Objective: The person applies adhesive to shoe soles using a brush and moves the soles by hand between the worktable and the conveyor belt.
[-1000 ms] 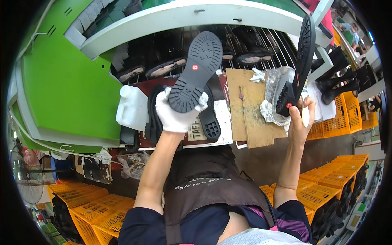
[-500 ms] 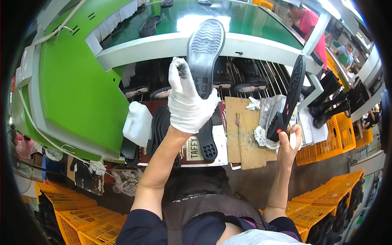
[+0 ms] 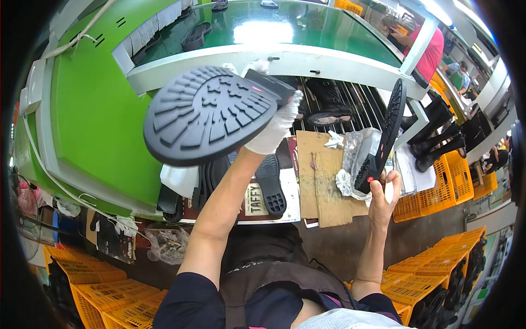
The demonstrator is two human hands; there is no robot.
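I have the first sole, black and deeply treaded, up in the air to the left of the brown cardboard, its toe end pointing away from the cardboard and its tread turned toward me. My left hand, gloved in white, is closed round the heel end, though the sole covers some of my fingers. Just right of the cardboard, my right hand pinches the heel end of the second sole between thumb and fingers, with something white showing among them; this sole rises steeply from my grip, nearly edge-on. Each sole carries a small red mark, too small to make out. Immediately left of the cardboard, another sole lies on a printed board with large dark lettering on a tan panel. Farther left of the cardboard stands a white jug, partly hidden behind the first sole; I can't tell what it holds. Against the cardboard's right side sits crumpled clear plastic round something greyish that I can't identify. Farther right of it is an orange crate, with black boots above. Nearer me than the cardboard, out to the right, more orange crates have dark pieces in them, unclear at this size.
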